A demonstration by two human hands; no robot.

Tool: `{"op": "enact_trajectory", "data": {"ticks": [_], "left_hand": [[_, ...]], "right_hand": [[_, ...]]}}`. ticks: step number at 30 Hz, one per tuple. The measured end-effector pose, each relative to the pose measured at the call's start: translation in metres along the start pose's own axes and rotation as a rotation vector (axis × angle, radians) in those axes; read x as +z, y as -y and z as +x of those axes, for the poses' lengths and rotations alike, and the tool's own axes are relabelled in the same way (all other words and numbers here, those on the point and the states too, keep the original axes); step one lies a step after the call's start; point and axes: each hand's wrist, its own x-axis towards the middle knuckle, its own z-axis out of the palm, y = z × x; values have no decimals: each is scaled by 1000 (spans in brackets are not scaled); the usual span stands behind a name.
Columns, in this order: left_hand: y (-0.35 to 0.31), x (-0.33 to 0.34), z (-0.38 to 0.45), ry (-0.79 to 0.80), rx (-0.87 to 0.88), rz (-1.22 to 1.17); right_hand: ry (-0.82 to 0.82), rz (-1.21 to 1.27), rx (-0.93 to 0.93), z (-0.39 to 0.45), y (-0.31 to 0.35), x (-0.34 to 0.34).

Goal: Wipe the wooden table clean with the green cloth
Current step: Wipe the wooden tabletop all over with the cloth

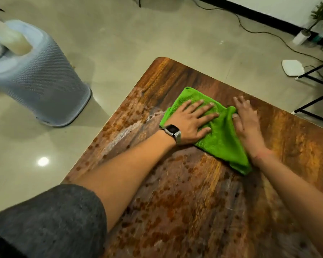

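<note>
Left hand lies flat, fingers spread, on the cloth; right hand, blurred, flat at its edge. Counter: streaked wood. Bin stands on tiled floor.

The folded green microfibre cloth lies on the brown wooden table, toward its far side. The left hand lies flat on the cloth's left part; the right hand lies just right of it, at the cloth's right edge. A grey perforated plastic bin stands on the floor, left of the table. A white round-cornered flat device lies on the floor behind the table, to the right.
</note>
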Motion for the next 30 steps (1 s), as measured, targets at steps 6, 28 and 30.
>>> {"op": "enact_trajectory", "data": {"ticks": [6,28,30], "left_hand": [[76,-14,-50,15,-200,2],[-16,11,-308,13,-605,-40],[-6,8,-275,3,-588,-29]], "right_hand": [[171,-148,-328,-17,98,59],[352,-314,-632,-187,190,114],[352,-341,-594,-162,178,107]]}}
